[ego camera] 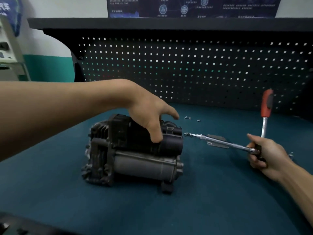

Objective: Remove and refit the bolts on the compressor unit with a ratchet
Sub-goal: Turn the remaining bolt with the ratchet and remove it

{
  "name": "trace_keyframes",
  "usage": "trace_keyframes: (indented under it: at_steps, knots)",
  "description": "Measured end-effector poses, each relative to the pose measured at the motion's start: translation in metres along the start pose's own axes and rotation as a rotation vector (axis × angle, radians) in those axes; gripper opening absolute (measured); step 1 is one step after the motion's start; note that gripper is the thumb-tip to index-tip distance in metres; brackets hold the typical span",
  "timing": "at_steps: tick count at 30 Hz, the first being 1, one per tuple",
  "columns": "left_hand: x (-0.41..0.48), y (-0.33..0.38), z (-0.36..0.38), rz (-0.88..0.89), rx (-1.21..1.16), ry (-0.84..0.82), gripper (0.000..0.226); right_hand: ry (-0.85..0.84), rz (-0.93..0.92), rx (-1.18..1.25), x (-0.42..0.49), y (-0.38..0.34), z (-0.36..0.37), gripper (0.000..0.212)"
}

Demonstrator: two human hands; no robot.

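Compressor unit: centre-left on teal mat, dark finned end to the left, grey cylinder along near side, black cyl. above it. Pressed from above by left hand, fingers laid over top and down onto black cyl., not wrapped round anything, thumb sticking out free to the right. Just right of unit, clear of it: bolt at tip of chrome ext. bar; seated on the bit or not, can't tell. Bar running right to head of ratchet, clenched in right hand; red/black handle standing up behind the fist. Farther back on mat, right of left thumb: few loose bolts, apart from unit. Behind bench: black pegboard; above that, dark poster on wall.
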State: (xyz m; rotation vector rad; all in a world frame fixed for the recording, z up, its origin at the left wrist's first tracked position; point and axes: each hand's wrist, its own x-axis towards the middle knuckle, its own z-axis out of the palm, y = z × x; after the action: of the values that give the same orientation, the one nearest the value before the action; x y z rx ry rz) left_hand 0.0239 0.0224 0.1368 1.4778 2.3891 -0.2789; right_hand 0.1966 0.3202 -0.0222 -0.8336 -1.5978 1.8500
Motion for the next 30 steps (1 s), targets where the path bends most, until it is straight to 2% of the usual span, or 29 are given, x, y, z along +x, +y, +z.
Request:
trace_keyframes:
  at_steps: [4, 6, 9, 13, 15, 23, 26, 28, 30]
  knots:
    - [-0.006, -0.004, 0.029, 0.145, -0.046, 0.212, 0.065, -0.023, -0.006, -0.009, -0.003, -0.001, 0.003, 0.047]
    - [-0.004, -0.009, 0.030, 0.168, -0.042, 0.247, 0.052, -0.032, -0.005, -0.011, -0.004, 0.000, 0.003, 0.048]
    - [0.005, -0.012, 0.023, 0.162, -0.029, 0.238, 0.054, -0.016, -0.012, -0.008, -0.003, 0.001, 0.001, 0.046]
    - [0.020, -0.021, 0.014, 0.104, -0.051, 0.247, 0.081, -0.028, 0.000, -0.003, -0.004, 0.000, 0.003, 0.045]
    - [0.027, -0.027, 0.010, 0.086, -0.104, 0.229, 0.085, -0.022, 0.001, 0.002, -0.004, 0.000, 0.002, 0.044]
    - [0.053, -0.042, -0.007, -0.012, -0.108, 0.124, 0.078, -0.013, 0.010, 0.000, 0.001, 0.001, 0.001, 0.043]
    - [0.067, -0.039, -0.015, -0.097, -0.050, 0.021, 0.065, -0.015, 0.011, -0.018, 0.003, 0.003, 0.001, 0.044]
    - [0.078, -0.040, -0.014, -0.126, -0.028, 0.007, 0.062, -0.020, 0.015, -0.037, 0.003, 0.004, 0.001, 0.046]
    - [0.086, -0.045, -0.009, -0.112, -0.047, 0.010, 0.049, -0.022, 0.014, -0.070, 0.004, 0.005, 0.001, 0.048]
